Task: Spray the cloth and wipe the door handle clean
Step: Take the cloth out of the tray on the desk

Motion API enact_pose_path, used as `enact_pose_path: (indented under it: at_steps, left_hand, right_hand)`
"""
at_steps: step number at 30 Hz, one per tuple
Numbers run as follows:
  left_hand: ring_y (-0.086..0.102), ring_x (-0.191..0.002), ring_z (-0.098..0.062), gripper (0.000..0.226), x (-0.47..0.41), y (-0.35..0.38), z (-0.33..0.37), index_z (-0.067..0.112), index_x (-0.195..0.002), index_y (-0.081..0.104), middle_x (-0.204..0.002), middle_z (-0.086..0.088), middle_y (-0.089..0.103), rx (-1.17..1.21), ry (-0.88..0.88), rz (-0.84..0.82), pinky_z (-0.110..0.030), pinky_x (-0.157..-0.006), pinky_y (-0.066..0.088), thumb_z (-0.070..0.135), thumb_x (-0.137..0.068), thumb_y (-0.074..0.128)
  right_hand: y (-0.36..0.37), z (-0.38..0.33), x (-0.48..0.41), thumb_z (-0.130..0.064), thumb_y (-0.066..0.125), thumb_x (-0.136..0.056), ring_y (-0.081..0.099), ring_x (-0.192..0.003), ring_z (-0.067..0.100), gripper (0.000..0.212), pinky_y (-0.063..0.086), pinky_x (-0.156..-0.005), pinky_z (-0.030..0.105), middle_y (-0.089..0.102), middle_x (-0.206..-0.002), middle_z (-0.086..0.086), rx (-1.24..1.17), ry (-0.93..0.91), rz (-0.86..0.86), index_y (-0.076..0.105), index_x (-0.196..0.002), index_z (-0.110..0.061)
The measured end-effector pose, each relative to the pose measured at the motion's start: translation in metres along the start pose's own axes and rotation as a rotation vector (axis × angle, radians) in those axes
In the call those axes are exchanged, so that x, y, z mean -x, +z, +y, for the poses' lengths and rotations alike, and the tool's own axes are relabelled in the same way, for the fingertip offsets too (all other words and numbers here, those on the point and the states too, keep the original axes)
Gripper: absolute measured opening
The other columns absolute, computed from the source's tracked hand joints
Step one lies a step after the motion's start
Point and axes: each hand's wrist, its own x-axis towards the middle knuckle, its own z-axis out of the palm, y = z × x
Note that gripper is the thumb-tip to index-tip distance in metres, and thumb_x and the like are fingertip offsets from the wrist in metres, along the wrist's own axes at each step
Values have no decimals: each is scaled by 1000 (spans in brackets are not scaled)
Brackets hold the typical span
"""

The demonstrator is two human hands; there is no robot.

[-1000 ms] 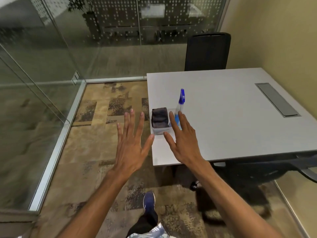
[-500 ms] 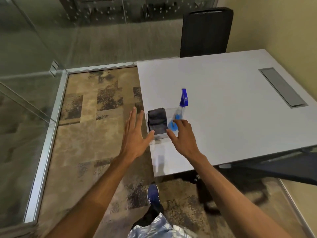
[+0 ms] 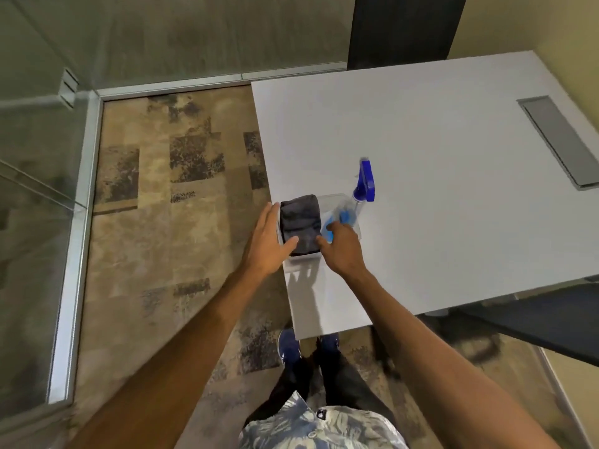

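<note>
Fingers [image 3: 270,218] of my left hand [image 3: 264,244] were spread flat and held nothing, with the thumb lying on the near edge of the cloth [image 3: 299,225]. My right hand [image 3: 343,251] was curled over the low part of the bottle [image 3: 348,212], but I could not tell if it had closed on it. Both things sat in a clear tub [image 3: 337,199] near the left edge of the table [image 3: 453,189], in the middle of the frame. My left hand was nearer the cloth, which lay just right of its fingers. Its long side ran up the frame, away from me. It looked dark grey, folded and soft. I saw no door handle.
</note>
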Motion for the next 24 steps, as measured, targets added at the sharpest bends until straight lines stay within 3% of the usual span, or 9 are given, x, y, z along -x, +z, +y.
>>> enact_pose_path:
  at_steps: [5, 8, 13, 17, 19, 21, 24]
  left_hand:
    - [15, -162, -25, 89, -36, 7, -9, 7, -166, 16, -175, -12, 13, 14, -65, -9, -28, -126, 16, 23, -98, 73]
    - [14, -162, -25, 92, -54, 13, -18, 9, -166, 15, -176, -11, 10, 16, -127, -6, -30, -127, 17, 23, -98, 74]
    - [21, -161, -27, 93, -80, 25, -31, 9, -166, 17, -175, -11, 16, -6, -156, -30, -30, -126, 20, 19, -95, 76]
    - [34, -155, -31, 94, -100, 30, -34, 12, -166, 18, -171, -12, 29, -24, -155, -82, -39, -125, 31, 19, -94, 78]
    - [41, -150, -34, 89, -108, 33, -35, 12, -165, 24, -166, -15, 38, -59, -148, -87, -43, -123, 36, 18, -94, 77]
    - [47, -144, -36, 77, -114, 35, -37, 10, -161, 36, -159, -16, 46, -132, -134, -72, -45, -119, 39, 19, -95, 75]
    - [54, -129, -37, 51, -121, 36, -37, 5, -142, 56, -140, -18, 56, -225, -79, -42, -48, -109, 44, 14, -95, 72]
  right_hand:
    - [15, 1, -31, -26, 64, -99, 64, -105, 29, 33, 47, -88, 27, 68, -118, 17, 38, 77, -99, 60, -121, -1]
    - [22, 2, -48, -25, 61, -100, 60, -95, 22, 29, 42, -82, 24, 67, -110, 15, 64, 94, -135, 60, -117, -2]
    - [36, 3, -71, -25, 52, -104, 65, -107, 31, 29, 51, -94, 34, 68, -113, 18, 180, 131, -260, 60, -117, 0]
    - [48, 4, -86, -25, 45, -107, 64, -112, 29, 31, 50, -96, 32, 67, -118, 16, 231, 185, -325, 58, -122, -1]
    - [52, 5, -90, -22, 43, -107, 62, -113, 27, 26, 51, -98, 31, 63, -119, 15, 187, 270, -367, 54, -122, -3]
    - [55, 9, -92, -15, 47, -104, 59, -106, 29, 12, 47, -86, 28, 55, -108, 10, 92, 343, -331, 54, -110, -7]
    - [56, 12, -93, -13, 52, -100, 58, -117, 36, 27, 40, -81, 32, 53, -108, 14, 24, 391, -286, 58, -124, -2]
